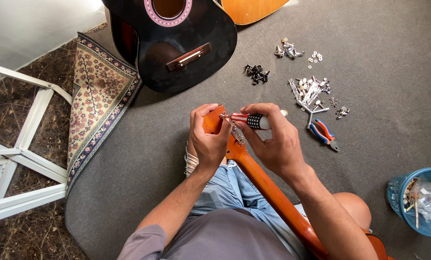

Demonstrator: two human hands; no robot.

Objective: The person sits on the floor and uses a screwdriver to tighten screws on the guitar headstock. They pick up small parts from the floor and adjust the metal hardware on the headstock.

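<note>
An orange-brown guitar neck (268,190) lies across my lap, its headstock (213,121) pointing away from me. My left hand (208,139) wraps around the headstock and steadies it. My right hand (273,139) grips a screwdriver (252,120) with a red, white and blue patterned handle. The tip of the screwdriver points left at a metal tuner strip (236,132) on the side of the headstock.
A black guitar body (177,43) and a tan one (249,9) lie ahead on the grey carpet (369,72). Small metal tuner parts (309,91), black screws (257,73) and red-blue pliers (324,134) lie to the right. A blue basket (420,200) stands at right, a white frame (18,159) and a patterned rug (97,96) at left.
</note>
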